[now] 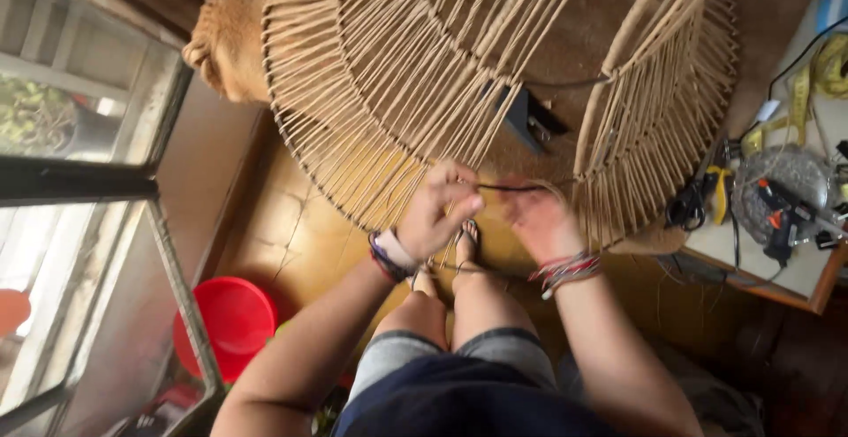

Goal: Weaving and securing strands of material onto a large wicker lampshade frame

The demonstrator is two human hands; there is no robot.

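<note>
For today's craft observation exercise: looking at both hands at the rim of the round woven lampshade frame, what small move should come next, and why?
Probably pull the thin dark cord taut toward the rim of the round beige cord-wrapped frame. The left hand pinches one end in its fingers, the blurred right hand is at the other, and a gap in the wrapping lies just above.

Matt tan cord (380, 75) on thin metal frame (329, 191) — glossy red plastic basin (231, 320)
</note>
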